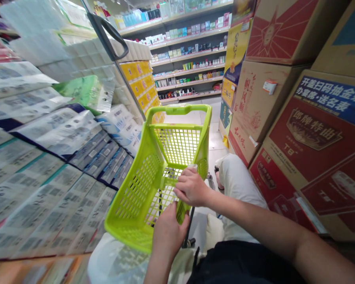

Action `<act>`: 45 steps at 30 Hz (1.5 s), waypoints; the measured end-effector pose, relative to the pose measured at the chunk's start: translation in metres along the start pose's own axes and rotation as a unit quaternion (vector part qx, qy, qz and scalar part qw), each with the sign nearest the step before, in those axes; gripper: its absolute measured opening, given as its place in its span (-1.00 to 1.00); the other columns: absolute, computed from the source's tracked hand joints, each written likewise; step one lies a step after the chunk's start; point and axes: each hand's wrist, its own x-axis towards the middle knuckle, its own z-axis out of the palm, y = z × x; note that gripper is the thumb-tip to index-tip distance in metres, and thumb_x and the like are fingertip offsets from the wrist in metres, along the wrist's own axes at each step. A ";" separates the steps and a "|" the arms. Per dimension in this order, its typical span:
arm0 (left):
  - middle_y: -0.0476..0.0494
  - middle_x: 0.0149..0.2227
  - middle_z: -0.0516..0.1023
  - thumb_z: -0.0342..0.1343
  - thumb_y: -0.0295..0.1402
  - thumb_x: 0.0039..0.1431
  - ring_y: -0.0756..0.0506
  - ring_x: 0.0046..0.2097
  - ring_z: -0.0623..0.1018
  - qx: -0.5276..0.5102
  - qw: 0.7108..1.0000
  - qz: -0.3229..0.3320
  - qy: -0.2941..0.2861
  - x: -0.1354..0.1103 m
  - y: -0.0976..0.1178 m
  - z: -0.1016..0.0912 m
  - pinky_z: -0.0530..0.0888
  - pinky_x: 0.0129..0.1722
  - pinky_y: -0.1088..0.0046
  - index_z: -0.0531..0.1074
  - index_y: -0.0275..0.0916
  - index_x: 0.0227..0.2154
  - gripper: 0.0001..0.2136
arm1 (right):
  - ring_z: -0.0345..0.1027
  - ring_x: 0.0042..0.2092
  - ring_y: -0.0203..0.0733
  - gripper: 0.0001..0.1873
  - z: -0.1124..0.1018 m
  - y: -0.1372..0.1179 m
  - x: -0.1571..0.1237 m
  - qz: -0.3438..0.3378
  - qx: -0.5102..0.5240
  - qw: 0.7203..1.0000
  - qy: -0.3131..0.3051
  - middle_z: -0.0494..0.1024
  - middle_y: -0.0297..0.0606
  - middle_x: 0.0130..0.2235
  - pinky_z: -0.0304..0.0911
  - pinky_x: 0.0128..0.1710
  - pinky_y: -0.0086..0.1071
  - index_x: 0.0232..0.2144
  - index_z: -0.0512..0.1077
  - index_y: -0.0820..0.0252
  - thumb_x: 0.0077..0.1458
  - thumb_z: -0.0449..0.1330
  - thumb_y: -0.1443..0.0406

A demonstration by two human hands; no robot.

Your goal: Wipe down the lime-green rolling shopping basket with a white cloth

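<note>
A lime-green shopping basket [133,197] with slotted walls stands tilted before me, its empty-looking floor facing up. My left hand [168,227] is closed on the basket's near right rim, thumb toward the inside. Just above it, my right hand [193,187] is curled shut over the same side. A small pale piece [192,167] sticks out above the right fist; its kind is unclear, and the fingers hide the rest. From the basket's far left corner rises a long metal pull rod with a dark grey loop handle [111,37].
Stacked tissue packs [47,177] fill the left side. Large cartons [322,138] tower on the right, close to my white-trousered leg [239,177]. Shelves [192,51] of small boxes and bottles stand across the far end, beyond the pale floor [214,138].
</note>
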 end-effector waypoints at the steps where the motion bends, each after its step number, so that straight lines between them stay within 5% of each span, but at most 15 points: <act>1: -0.18 -0.32 0.57 0.03 -0.32 0.13 -0.16 -0.22 0.58 0.000 1.000 -0.003 -0.006 0.000 0.000 -0.001 0.40 -0.26 0.40 0.40 -0.23 -0.27 -0.86 | 0.16 -0.28 -0.17 -0.67 0.003 -0.010 -0.005 -0.005 0.015 1.000 -0.001 0.40 -0.31 -0.49 0.02 -0.11 -0.21 -0.59 0.34 0.15 0.18 0.07 0.20; 5: -0.20 -0.32 0.57 0.03 -0.32 0.13 -0.18 -0.20 0.58 0.005 1.000 -0.009 -0.017 -0.002 -0.001 -0.002 0.40 -0.27 0.39 0.40 -0.24 -0.27 -0.85 | 0.18 -0.28 -0.17 -0.67 0.007 -0.020 -0.012 -0.054 0.022 0.998 -0.012 0.40 -0.31 -0.48 0.02 -0.13 -0.22 -0.56 0.34 0.14 0.20 0.03 0.17; 9: -0.15 -0.35 0.56 -0.02 -0.28 0.18 -0.15 -0.24 0.57 -0.004 1.000 0.007 -0.009 -0.004 -0.002 -0.001 0.39 -0.28 0.41 0.37 -0.20 -0.32 -0.87 | 0.16 -0.36 -0.21 -0.65 -0.004 0.023 0.003 -0.111 -0.022 0.993 -0.032 0.40 -0.33 -0.51 0.01 -0.22 -0.26 -0.58 0.33 0.14 0.22 0.02 0.19; 14: -0.13 -0.31 0.57 -0.03 -0.26 0.20 -0.13 -0.24 0.57 -0.008 1.000 0.019 0.008 -0.002 -0.003 0.002 0.39 -0.27 0.41 0.37 -0.20 -0.29 -0.85 | 0.16 -0.33 -0.20 -0.65 -0.020 0.066 0.021 -0.041 -0.061 0.997 -0.015 0.40 -0.31 -0.51 0.02 -0.16 -0.26 -0.61 0.33 0.16 0.22 0.04 0.26; 18: -0.16 -0.31 0.57 -0.01 -0.27 0.19 -0.15 -0.23 0.57 0.011 1.000 0.007 0.005 -0.001 0.000 0.001 0.38 -0.28 0.40 0.38 -0.21 -0.29 -0.85 | 0.16 -0.28 -0.17 -0.64 -0.008 0.036 0.010 0.021 -0.040 0.999 0.016 0.39 -0.29 -0.49 0.03 -0.12 -0.24 -0.61 0.33 0.17 0.22 0.03 0.26; 23: -0.14 -0.37 0.55 0.01 -0.31 0.17 -0.14 -0.26 0.57 0.011 1.000 -0.005 -0.014 -0.003 -0.003 -0.002 0.36 -0.31 0.42 0.37 -0.20 -0.37 -0.90 | 0.18 -0.22 -0.14 -0.67 0.008 -0.009 -0.008 0.004 0.002 0.999 0.032 0.39 -0.28 -0.46 0.01 -0.07 -0.21 -0.56 0.34 0.17 0.21 0.02 0.22; 28: -0.15 -0.33 0.57 -0.04 -0.31 0.21 -0.12 -0.25 0.57 0.005 1.000 0.018 0.005 -0.005 -0.011 0.001 0.38 -0.28 0.43 0.40 -0.22 -0.30 -0.85 | 0.16 -0.33 -0.21 -0.63 -0.004 0.024 0.003 -0.113 -0.026 0.993 -0.025 0.39 -0.32 -0.49 0.01 -0.19 -0.27 -0.56 0.32 0.15 0.25 0.00 0.17; 32: -0.15 -0.29 0.58 -0.05 -0.30 0.22 -0.12 -0.24 0.57 -0.004 1.000 0.022 0.005 -0.004 -0.010 0.003 0.39 -0.26 0.42 0.41 -0.22 -0.26 -0.82 | 0.17 -0.32 -0.20 -0.65 -0.015 0.057 0.015 -0.068 -0.054 0.996 -0.016 0.40 -0.31 -0.49 0.03 -0.15 -0.27 -0.57 0.33 0.15 0.25 0.02 0.22; 38: -0.14 -0.31 0.58 -0.02 -0.30 0.20 -0.14 -0.24 0.57 0.014 1.000 0.005 0.001 -0.003 -0.003 0.001 0.39 -0.28 0.41 0.40 -0.22 -0.28 -0.85 | 0.19 -0.17 -0.12 -0.71 0.001 0.014 0.000 0.059 -0.004 0.997 0.047 0.42 -0.26 -0.42 0.00 0.04 -0.19 -0.55 0.36 0.16 0.21 0.04 0.28; 42: -0.10 -0.40 0.55 -0.02 -0.32 0.20 -0.11 -0.30 0.57 0.020 1.000 0.012 0.016 -0.004 -0.008 0.003 0.35 -0.34 0.45 0.38 -0.19 -0.39 -0.88 | 0.20 -0.15 -0.12 -0.74 0.007 -0.011 -0.012 0.010 0.026 0.999 0.026 0.41 -0.27 -0.40 0.00 0.03 -0.19 -0.50 0.37 0.15 0.20 0.05 0.23; 45: -0.10 -0.40 0.55 -0.08 -0.27 0.26 -0.09 -0.33 0.56 0.012 0.999 0.031 0.032 -0.004 -0.014 0.006 0.35 -0.35 0.44 0.39 -0.19 -0.37 -0.80 | 0.19 -0.25 -0.16 -0.69 0.001 0.007 -0.007 -0.066 0.000 0.998 0.000 0.40 -0.29 -0.44 0.03 -0.08 -0.23 -0.53 0.35 0.15 0.22 0.03 0.19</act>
